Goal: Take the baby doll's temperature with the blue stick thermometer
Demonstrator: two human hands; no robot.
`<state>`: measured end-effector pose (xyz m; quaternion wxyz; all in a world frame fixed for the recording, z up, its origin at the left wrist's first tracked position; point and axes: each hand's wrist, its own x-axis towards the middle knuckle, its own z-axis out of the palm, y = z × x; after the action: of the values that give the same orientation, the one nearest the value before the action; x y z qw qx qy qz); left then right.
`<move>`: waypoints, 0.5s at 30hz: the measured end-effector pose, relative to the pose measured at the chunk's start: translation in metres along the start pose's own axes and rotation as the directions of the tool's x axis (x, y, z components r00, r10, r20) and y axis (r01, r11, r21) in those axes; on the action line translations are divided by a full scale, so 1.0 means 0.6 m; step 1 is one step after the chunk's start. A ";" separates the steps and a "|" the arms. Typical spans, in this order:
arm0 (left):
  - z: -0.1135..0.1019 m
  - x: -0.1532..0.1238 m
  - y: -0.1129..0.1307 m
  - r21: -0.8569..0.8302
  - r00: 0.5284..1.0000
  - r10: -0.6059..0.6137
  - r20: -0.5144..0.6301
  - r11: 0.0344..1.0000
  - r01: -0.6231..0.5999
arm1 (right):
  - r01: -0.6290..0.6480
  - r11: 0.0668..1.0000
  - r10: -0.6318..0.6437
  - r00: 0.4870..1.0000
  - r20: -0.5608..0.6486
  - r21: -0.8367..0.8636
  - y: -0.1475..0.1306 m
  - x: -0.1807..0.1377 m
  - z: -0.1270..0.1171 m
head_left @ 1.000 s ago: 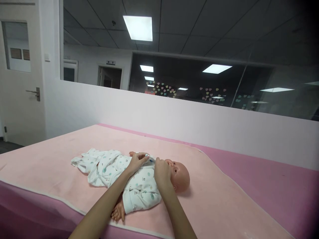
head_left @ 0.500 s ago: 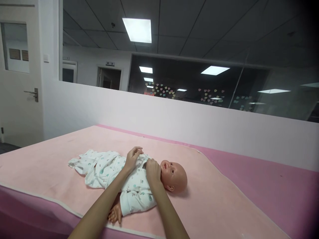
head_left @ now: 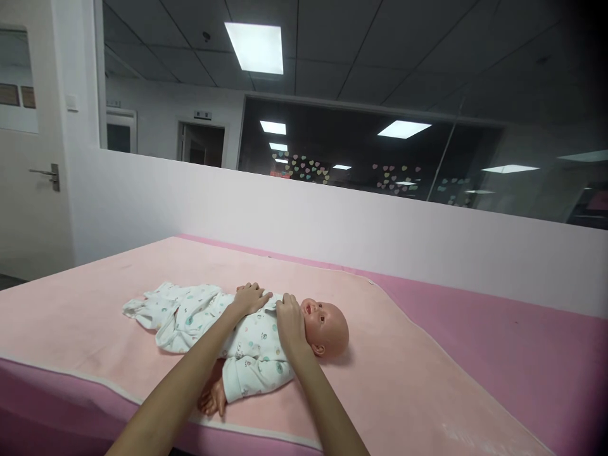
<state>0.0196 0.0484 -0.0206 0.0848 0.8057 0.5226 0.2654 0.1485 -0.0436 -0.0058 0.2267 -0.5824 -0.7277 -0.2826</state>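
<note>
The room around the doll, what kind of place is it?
Probably an office-type training room: a baby doll lies on a pink padded table, with a glass partition and ceiling light panels behind.

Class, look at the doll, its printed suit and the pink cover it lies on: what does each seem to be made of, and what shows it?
Doll: likely vinyl or plastic; the head is smooth with a slight sheen.
Printed suit: soft thin cloth, probably cotton; it creases and bunches, matte.
Pink cover: looks like fleece or towelling, matte and faintly napped, with a stitched pale edge.
</note>
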 end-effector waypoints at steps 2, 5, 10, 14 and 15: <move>0.000 -0.008 0.003 0.034 1.000 0.003 -0.021 0.999 -0.002 | 0.082 0.996 -0.079 0.993 -0.086 0.041 0.000 -0.019 -0.005; 0.002 -0.015 0.004 0.096 0.994 0.048 -0.101 0.995 -0.039 | 0.204 0.976 -0.194 0.975 -0.110 0.081 0.002 -0.042 -0.017; -0.001 -0.020 0.001 0.061 0.999 0.027 -0.025 0.998 -0.025 | 0.215 0.949 -0.173 0.966 -0.191 0.229 0.064 -0.036 -0.055; -0.007 -0.024 -0.001 0.057 0.999 -0.048 0.018 0.997 0.047 | -0.260 0.808 0.384 0.913 -0.138 0.528 0.175 -0.019 -0.063; -0.007 -0.024 -0.001 0.068 0.998 -0.055 0.012 0.996 0.054 | -0.381 0.692 0.494 0.869 -0.018 0.614 0.201 -0.020 -0.057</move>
<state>0.0125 0.0351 -0.0222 0.0683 0.7953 0.5525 0.2398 0.2690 -0.0557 0.0293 0.5226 -0.6106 -0.5943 -0.0309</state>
